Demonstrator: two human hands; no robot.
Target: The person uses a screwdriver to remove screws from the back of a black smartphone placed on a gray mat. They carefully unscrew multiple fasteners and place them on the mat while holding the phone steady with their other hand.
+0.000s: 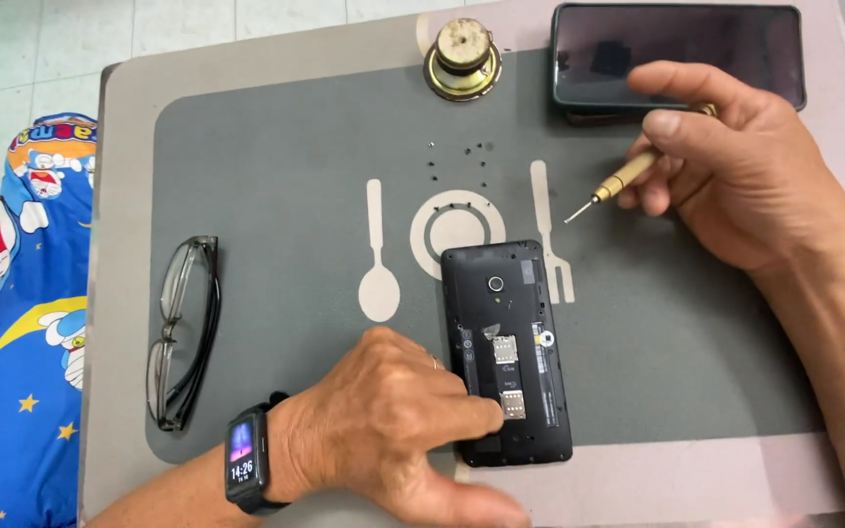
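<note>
A black phone (506,323) with its back cover off lies face down on the grey placemat (295,196), card slots exposed. My left hand (383,420), with a smartwatch on the wrist, rests on the phone's lower left edge, fingers pressing its side. My right hand (735,166) hovers to the upper right, holding a small screwdriver (613,186) with a tan handle, tip pointing down-left, apart from the phone. Several tiny screws (460,156) lie scattered on the mat above the phone.
Folded eyeglasses (183,332) lie at the mat's left. A small round speaker (462,61) sits at the top centre. Another dark phone (677,54) lies screen up at the top right. A blue cartoon-print cloth (26,323) is beside the table's left edge.
</note>
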